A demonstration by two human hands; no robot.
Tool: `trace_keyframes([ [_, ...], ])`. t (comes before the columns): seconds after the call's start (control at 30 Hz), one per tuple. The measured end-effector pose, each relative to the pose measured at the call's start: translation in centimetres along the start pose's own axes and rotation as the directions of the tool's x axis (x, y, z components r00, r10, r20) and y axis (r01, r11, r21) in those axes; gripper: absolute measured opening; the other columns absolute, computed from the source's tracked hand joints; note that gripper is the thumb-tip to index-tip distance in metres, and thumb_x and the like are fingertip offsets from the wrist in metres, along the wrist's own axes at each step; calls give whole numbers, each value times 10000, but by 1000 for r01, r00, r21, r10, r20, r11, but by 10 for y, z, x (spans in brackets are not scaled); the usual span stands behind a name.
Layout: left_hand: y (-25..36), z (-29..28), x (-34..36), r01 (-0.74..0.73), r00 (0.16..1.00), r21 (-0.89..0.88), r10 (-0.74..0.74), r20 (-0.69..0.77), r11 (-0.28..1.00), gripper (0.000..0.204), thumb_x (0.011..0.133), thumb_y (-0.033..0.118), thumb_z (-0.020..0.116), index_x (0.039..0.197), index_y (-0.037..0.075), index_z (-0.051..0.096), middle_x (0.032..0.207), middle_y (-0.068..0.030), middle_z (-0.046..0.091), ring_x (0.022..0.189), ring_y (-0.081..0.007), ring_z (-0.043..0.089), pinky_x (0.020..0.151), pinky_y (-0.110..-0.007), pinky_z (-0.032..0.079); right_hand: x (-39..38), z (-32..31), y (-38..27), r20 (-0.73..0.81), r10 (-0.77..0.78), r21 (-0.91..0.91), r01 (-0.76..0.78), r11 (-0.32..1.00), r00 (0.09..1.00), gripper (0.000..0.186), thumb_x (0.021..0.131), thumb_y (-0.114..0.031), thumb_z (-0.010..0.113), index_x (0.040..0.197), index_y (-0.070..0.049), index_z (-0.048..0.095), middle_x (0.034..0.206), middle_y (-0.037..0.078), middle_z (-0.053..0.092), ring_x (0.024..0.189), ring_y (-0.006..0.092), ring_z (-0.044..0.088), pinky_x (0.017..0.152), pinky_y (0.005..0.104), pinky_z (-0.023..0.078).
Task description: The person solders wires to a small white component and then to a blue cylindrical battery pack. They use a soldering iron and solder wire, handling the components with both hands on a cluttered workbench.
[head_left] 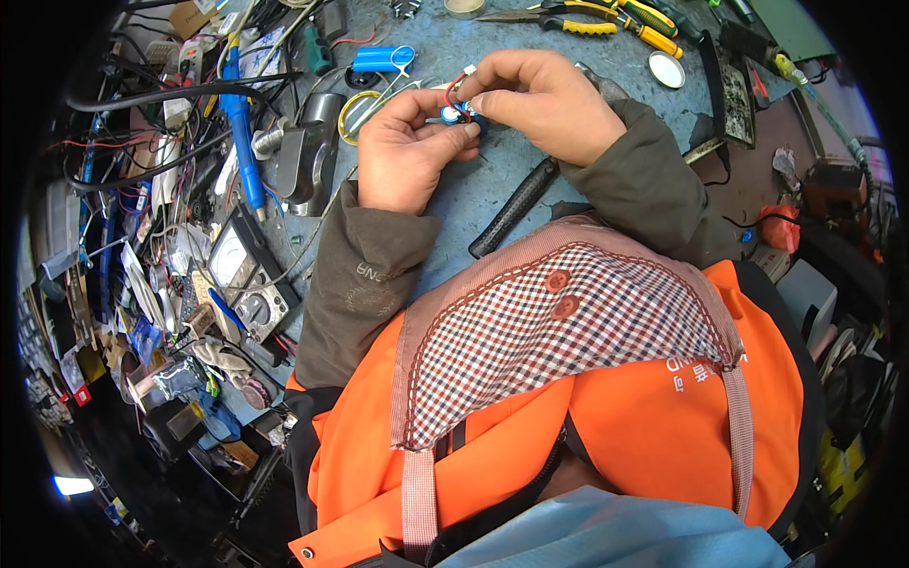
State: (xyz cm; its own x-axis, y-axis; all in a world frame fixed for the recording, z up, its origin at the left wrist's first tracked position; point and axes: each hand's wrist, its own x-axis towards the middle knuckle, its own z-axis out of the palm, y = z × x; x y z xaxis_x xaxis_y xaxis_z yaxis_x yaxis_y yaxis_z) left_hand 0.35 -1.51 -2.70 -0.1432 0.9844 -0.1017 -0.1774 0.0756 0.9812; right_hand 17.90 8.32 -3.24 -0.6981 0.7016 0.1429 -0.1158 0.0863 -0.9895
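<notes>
Over the bench, both my hands meet at a small blue battery pack (451,115) with shiny silver ends. My left hand (402,156) is closed, pinching the pack between thumb and fingers. A red wire (451,92) loops up from the pack to a small white connector (469,70). My right hand (544,104) is closed at the pack's right end, thumb and forefinger beside the wire; its fingers partly hide what they grip. Just beyond my left hand lies another blue battery pack (379,60), near a yellow ring-shaped roll (352,118).
Below my right hand lies a hammer's black handle (514,208). Pliers (578,26) and a round lid (666,69) are at the far right. A blue soldering iron (243,142), a metal block (308,156), a multimeter (256,308) and tangled cables crowd the left.
</notes>
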Motion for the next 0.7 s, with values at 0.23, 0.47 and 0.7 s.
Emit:
trace_keyframes([
  [0.23, -1, 0, -1, -2, 1000, -10, 2, -4, 1000, 319, 901, -91, 736, 1207, -62, 652, 1033, -115, 740, 870, -157, 743, 758, -289, 644, -1, 2, -10, -13, -21, -145, 19, 989, 1000, 154, 931, -70, 676, 1014, 46, 733, 936, 95, 753, 862, 146, 696, 786, 302, 563],
  [0.47, -1, 1, 0, -4, 1000, -7, 4, -3, 1000, 304, 903, -87, 737, 1197, -60, 662, 1036, -115, 743, 866, -153, 741, 756, -282, 643, 3, 4, -17, -59, 65, -399, -83, 913, 996, 163, 923, -126, 674, 967, 25, 717, 886, 95, 732, 818, 172, 677, 756, 329, 544],
  [0.7, -2, 2, -3, -15, 1000, 5, 15, -16, 1000, 307, 900, -86, 739, 1196, -61, 661, 1021, -104, 742, 851, -142, 736, 746, -275, 639, 6, 13, -36, -40, 118, -651, -115, 750, 992, 211, 972, -158, 625, 986, 35, 710, 930, 85, 731, 865, 141, 662, 783, 315, 534],
])
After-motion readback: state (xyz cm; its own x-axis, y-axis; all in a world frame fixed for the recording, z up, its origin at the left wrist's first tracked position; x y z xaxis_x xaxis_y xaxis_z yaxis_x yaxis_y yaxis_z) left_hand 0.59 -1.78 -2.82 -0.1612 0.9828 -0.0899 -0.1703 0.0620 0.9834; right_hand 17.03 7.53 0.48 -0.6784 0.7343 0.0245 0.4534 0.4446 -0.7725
